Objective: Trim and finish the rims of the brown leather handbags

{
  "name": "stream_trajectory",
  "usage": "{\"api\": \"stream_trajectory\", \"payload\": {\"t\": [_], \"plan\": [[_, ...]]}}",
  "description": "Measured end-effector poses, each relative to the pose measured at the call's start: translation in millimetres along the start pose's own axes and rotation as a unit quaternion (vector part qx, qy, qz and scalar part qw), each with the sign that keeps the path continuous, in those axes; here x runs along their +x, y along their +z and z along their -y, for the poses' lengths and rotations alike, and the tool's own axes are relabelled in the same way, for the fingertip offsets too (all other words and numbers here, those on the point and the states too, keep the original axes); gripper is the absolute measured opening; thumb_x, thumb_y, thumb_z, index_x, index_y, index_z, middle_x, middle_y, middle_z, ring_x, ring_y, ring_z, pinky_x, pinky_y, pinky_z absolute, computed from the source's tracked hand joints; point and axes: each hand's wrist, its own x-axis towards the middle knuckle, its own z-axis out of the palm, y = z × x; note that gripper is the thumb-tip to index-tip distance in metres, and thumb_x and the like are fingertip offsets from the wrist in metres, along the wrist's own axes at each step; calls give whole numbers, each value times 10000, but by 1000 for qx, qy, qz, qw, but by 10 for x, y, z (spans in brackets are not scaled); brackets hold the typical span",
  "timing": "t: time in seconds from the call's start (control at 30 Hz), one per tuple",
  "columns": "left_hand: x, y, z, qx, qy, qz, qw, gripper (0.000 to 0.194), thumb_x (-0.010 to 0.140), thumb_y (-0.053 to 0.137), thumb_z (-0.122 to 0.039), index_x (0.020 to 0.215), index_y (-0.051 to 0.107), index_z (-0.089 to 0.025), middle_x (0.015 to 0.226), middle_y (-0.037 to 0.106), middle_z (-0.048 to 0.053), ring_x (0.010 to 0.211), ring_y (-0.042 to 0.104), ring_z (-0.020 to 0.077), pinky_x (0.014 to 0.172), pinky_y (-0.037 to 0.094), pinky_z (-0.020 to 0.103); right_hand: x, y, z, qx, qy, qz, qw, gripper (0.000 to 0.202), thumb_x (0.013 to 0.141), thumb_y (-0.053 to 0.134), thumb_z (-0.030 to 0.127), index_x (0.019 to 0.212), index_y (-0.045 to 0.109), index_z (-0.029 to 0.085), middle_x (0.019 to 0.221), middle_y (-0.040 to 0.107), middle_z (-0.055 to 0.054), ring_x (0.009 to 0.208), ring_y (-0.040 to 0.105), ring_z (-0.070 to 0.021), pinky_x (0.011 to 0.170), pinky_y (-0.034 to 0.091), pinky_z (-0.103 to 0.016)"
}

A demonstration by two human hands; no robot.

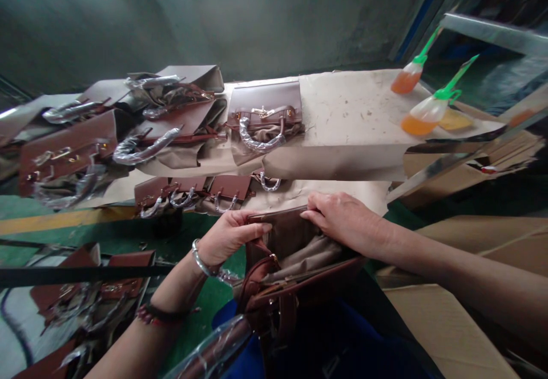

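Note:
A brown handbag (pixel 308 276) with a beige lining rests at my lap, its mouth spread and facing up. My left hand (pixel 231 236) pinches the left corner of its far edge between thumb and fingers. On the right part of that same edge, my right hand (pixel 338 219) has a closed grip, thumb inside the bag. A handle wrapped in clear plastic (pixel 218 350) hangs toward me at the lower left. The bag's underside is hidden.
Ahead, a paper-covered table (pixel 351 105) bears several brown handbags (pixel 265 111) and two bottles of orange liquid (pixel 423 116) with green nozzles. A lower shelf (pixel 325 193) holds more bags. Further bags (pixel 120 276) lie at lower left. Cardboard boxes (pixel 445 327) stand at right.

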Motion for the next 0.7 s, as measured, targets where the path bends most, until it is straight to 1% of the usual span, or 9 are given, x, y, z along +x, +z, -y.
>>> {"api": "stream_trajectory", "payload": {"t": [0.17,0.3,0.57,0.7], "plan": [[15,4,-8,-4,2,3,1000,261,607,681,-270,779,595,-92,621,582,-7,502,519,71,520,455,190,4,10,-1,-4,-1,1,1000,180,808,453,286,690,518,166,602,571,-20,562,527,-139,499,276,-244],[8,0,-1,2,0,2,1000,253,618,674,-267,789,598,-95,622,584,-5,501,518,69,512,447,181,4,4,-3,-6,6,2,1000,183,810,453,292,703,528,165,607,573,-20,566,533,-141,499,280,-248],[3,20,-28,-18,2,6,1000,299,566,709,-263,805,624,-105,654,595,-7,489,514,71,491,459,193,14,-8,8,-14,21,14,1000,176,809,456,299,726,538,166,637,581,-28,596,552,-148,502,290,-247],[-7,23,-25,-17,4,8,1000,295,572,705,-260,812,628,-106,657,596,-6,498,511,69,495,467,190,14,1,9,-18,19,3,1000,175,804,465,305,717,528,168,634,579,-27,592,550,-154,501,290,-246]]}}
